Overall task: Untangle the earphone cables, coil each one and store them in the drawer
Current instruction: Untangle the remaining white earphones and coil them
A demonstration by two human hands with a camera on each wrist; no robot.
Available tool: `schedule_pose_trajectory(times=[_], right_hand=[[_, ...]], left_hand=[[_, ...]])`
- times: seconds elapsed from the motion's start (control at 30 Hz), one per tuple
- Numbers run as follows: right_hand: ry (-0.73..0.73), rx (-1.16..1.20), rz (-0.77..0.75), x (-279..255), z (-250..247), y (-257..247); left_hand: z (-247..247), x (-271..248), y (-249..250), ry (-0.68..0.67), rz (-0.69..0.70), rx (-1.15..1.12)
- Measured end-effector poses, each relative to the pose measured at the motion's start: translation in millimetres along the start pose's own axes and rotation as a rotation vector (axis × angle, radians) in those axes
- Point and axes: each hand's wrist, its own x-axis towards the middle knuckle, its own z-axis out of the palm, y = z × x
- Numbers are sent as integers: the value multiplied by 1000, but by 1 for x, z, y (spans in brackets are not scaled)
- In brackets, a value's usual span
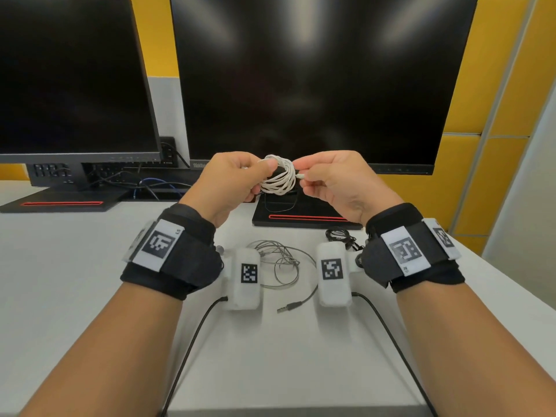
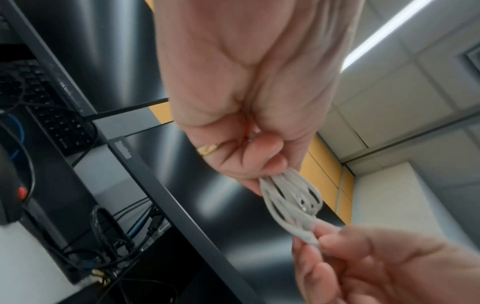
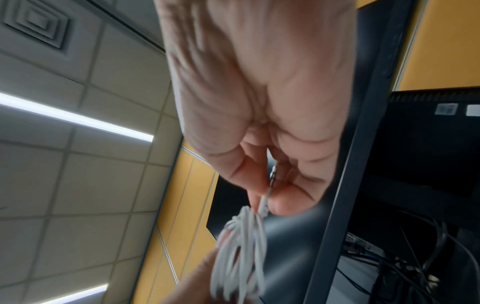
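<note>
Head view: a coiled white earphone cable (image 1: 278, 176) hangs between two raised hands, the left hand (image 1: 233, 182) pinching one side of the loops, the right hand (image 1: 337, 182) pinching its plug end between thumb and fingertips (image 3: 285, 202). Beneath the fingers, a grey earphone cable (image 1: 279, 263) lies loose on the white desk (image 1: 285, 356).

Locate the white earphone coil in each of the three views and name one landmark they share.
Head view: white earphone coil at upper centre, held between left hand and right hand, above the desk.
Left wrist view: lower right of centre, below the left hand's curled fingers.
Right wrist view: bottom centre, under the right hand's pinch on its plug end.
Shared landmark: the big black monitor behind the coil.
</note>
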Motion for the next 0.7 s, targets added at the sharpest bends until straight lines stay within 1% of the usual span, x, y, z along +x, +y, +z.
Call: schedule_pose_trajectory(times=[0.07,0.13,0.23,0.3,0.37,0.43,0.53,0.6,0.63,0.7], right_hand=[[-63,-6,66,-2,1,-5],[-73,-52,103,-4,2,-9],[-50,-189,153,-5,-1,-13],[-55,-296,188,-6,-3,-16],[-40,-374,181,-9,-5,-18],[-21,-397,146,-13,-7,-18],[-24,-424,111,-20,-8,-18],[-15,-468,102,-24,-8,-21],[3,-480,110,-24,-8,-22],[23,-476,181,-24,-10,-21]], left_hand=[[1,-1,1,7,24,68],[3,-3,5,6,25,116],[6,-2,10,-30,-21,161],[7,-1,13,-79,-69,182],[11,-2,14,-113,-109,198],[17,-4,15,-129,-131,227],[25,-9,19,-132,-151,281],[29,-14,23,-130,-159,265],[30,-16,25,-130,-168,237],[32,-20,24,-165,-211,201]])
